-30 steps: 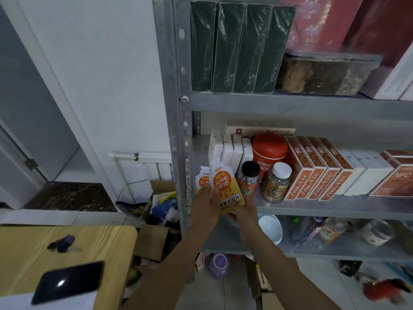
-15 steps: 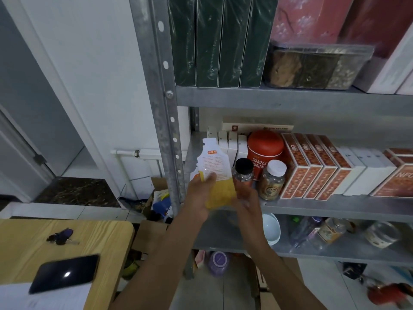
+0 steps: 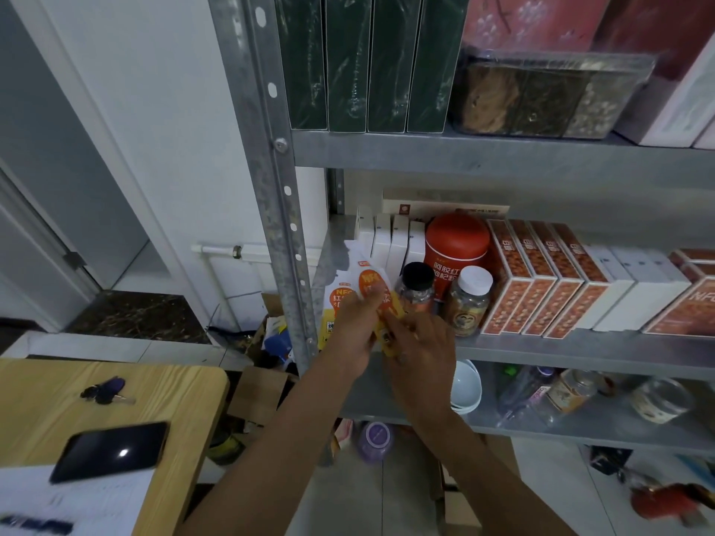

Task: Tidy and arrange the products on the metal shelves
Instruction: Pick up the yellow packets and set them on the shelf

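Centre frame: left hand [image 3: 354,334] and right hand [image 3: 421,353] both pinch orange pouch [image 3: 373,288]. Likely light, soft, floppy; grip lower edges, avoid squeezing the middle.

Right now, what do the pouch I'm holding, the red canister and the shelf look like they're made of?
Pouch: likely flexible plastic or foil laminate, glossy print; it's thin and flat. Red canister: possibly painted tin or plastic, satin sheen, domed lid; can't tell which. Shelf: galvanised steel, dull grey and mottled, with punched holes in the upright.
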Action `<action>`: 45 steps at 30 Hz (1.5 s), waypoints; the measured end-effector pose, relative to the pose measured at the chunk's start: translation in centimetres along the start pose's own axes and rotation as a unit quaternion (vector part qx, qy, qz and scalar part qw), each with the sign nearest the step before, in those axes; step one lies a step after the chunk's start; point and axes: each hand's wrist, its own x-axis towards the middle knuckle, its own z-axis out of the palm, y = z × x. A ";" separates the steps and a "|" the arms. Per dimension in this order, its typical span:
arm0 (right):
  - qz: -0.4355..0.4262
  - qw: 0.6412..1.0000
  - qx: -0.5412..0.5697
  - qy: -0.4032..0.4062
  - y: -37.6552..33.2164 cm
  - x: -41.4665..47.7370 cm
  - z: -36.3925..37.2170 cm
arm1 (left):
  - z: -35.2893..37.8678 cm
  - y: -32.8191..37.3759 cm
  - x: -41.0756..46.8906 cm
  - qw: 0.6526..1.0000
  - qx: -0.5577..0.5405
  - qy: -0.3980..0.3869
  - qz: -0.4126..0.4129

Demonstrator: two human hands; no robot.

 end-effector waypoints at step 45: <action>0.015 0.917 -0.139 -0.373 2.3 -1.0 5.2 | -9.8 -6.3 6.4 0.520 0.787 -0.029 0.331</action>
